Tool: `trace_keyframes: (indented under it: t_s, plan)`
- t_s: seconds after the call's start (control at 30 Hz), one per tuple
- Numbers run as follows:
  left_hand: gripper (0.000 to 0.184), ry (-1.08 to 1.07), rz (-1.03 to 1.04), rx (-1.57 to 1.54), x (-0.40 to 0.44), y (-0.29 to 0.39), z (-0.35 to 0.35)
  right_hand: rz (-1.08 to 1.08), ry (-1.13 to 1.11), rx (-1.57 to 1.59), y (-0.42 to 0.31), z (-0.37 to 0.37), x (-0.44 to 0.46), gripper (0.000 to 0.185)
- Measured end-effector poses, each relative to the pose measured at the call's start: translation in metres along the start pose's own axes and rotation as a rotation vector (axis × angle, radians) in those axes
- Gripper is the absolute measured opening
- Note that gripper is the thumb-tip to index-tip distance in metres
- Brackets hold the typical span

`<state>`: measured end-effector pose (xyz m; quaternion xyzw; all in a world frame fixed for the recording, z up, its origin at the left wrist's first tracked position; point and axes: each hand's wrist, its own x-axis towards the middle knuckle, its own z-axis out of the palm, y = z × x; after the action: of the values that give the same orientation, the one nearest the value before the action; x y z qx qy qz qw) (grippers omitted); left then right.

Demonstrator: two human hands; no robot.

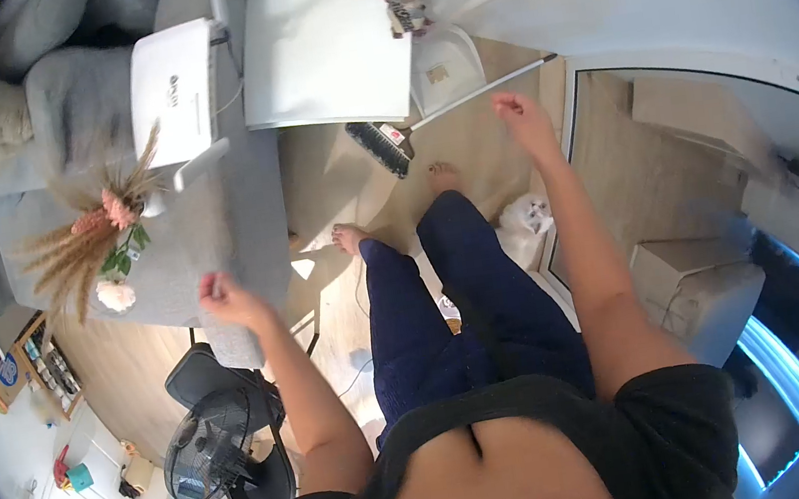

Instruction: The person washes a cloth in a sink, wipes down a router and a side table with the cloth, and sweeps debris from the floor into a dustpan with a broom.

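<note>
My left hand (230, 300) is held out over the floor with its fingers curled in. Nothing shows in it, and it is nearest to the grey sofa (203, 215) and a bunch of dried grasses and flowers (100, 233). Farther forward on the other side, my right hand (524, 120) hangs in the air, fingers also curled and nothing seen in them. A broom (378, 149) with dark bristles lies ahead of my feet. Its long handle reaches toward the wall, just beyond my right hand.
A white table (318, 53) carries a patterned cloth (403, 5); a white curved object (447, 72) stands beside it. A white cat (525, 223) sits by my right leg, near a framed glass panel (609, 151). At left are a black fan (209, 451) and a white box (172, 93).
</note>
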<state>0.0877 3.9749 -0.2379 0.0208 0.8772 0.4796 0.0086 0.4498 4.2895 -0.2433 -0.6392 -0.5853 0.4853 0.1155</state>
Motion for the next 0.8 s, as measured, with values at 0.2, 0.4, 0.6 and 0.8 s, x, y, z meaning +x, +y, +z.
trace_keyframes:
  t_s: [0.2, 0.4, 0.6, 0.8]
  plan:
    - [0.029, -0.763, 0.152, -0.074, -0.153, 0.071, 0.159, -0.078, 0.013, -0.502, 0.113, -0.067, 0.086, 0.019]
    - [0.075, -1.089, 0.656, -0.195, -0.215, 0.158, 0.372, 0.009, -0.054, -0.803, 0.23, -0.076, 0.147, 0.019]
    - [0.058, -1.287, 0.392, -0.4, -0.222, 0.164, 0.457, -0.03, -0.03, -0.958, 0.322, -0.028, 0.222, 0.023]
    - [0.024, -1.251, 0.689, -0.392, -0.21, 0.14, 0.49, -0.167, 0.13, -0.973, 0.401, 0.02, 0.294, 0.027]
